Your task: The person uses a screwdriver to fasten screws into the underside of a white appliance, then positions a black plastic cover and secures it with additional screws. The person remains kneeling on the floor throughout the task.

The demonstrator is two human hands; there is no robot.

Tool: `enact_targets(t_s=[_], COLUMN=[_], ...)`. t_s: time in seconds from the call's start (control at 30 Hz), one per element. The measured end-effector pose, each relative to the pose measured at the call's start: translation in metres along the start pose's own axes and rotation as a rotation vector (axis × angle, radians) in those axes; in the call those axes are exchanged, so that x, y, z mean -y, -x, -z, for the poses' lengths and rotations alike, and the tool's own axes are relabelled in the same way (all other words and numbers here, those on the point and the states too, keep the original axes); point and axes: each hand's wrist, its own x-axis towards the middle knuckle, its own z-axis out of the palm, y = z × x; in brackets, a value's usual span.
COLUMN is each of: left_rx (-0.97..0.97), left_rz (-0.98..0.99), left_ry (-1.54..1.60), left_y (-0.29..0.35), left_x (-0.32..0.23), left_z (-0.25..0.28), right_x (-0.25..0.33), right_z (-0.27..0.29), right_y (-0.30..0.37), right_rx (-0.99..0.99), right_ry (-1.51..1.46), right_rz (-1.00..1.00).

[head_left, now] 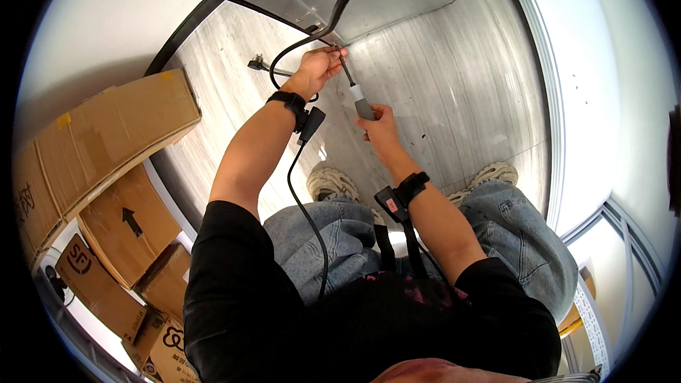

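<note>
My right hand [381, 128] is wrapped round the grey and white handle of a screwdriver [362, 103]. Its dark shaft points up and away, with the tip at the lower edge of a grey metal cabinet [404, 10]. There my left hand [320, 69] has its fingers closed together beside the tip. Whatever lies between those fingers is too small and too covered to make out. A thick black cable [340, 10] arches down in front of the cabinet and passes behind my left wrist. Close to that wrist, a power plug [257, 63] with metal prongs rests on the floor.
Cardboard boxes [117, 145] are stacked on the left, some on a white-edged shelf. Pale wood-look floor [454, 85] lies under the cabinet and round my shoes [332, 183]. A white wall with a metal track [543, 99] bounds the right side. Wired black bands sit on both wrists.
</note>
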Motion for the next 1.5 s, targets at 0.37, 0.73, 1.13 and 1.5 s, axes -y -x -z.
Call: enact_targets(t_s=[0.37,0.73,1.13,1.5], left_rx=[-0.003,-0.085,-0.073,-0.091], left_rz=[-0.02,-0.042,-0.051,-0.046], left_ry=[-0.009,-0.113,-0.082,-0.099], left_y=[0.011,0.006,0.008,0.008], left_x=[-0.001,-0.001,0.001,0.0], left_z=[-0.01,-0.012,-0.015,-0.015], right_x=[-0.016,-0.018,-0.018,-0.011], right_z=[0.007,-0.006,-0.011,0.003], right_y=[-0.012,-0.006,-0.007,-0.008], right_rx=[0.077,0.022,-0.053,0.053], right_ry=[-0.184,-0.364,-0.446,-0.475], right_rz=[-0.065,-0.093,-0.175,-0.217])
